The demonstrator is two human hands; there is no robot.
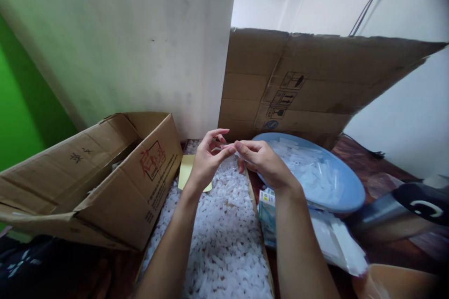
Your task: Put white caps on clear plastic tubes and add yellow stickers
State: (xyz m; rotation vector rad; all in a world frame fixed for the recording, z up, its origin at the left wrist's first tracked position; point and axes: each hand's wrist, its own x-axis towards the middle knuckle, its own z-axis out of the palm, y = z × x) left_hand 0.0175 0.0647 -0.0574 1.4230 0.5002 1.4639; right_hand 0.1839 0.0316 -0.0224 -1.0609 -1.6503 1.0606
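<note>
My left hand [209,156] and my right hand [261,159] meet above a shallow box filled with small white plastic pieces [228,224]. Thumb and fingertips of each hand are pinched together around a small whitish, see-through piece [237,151], mostly hidden by the fingers. The other fingers of my left hand are raised and curled. Below and left of that hand, a yellow paper note [185,171] lies on the white pieces.
Left stands an open cardboard box [161,173] with red print. On the right are a blue basin [351,187] of clear plastic parts, a small printed box [267,217], white packets [336,238] and an orange container [396,280]. A cardboard sheet [315,79] leans behind.
</note>
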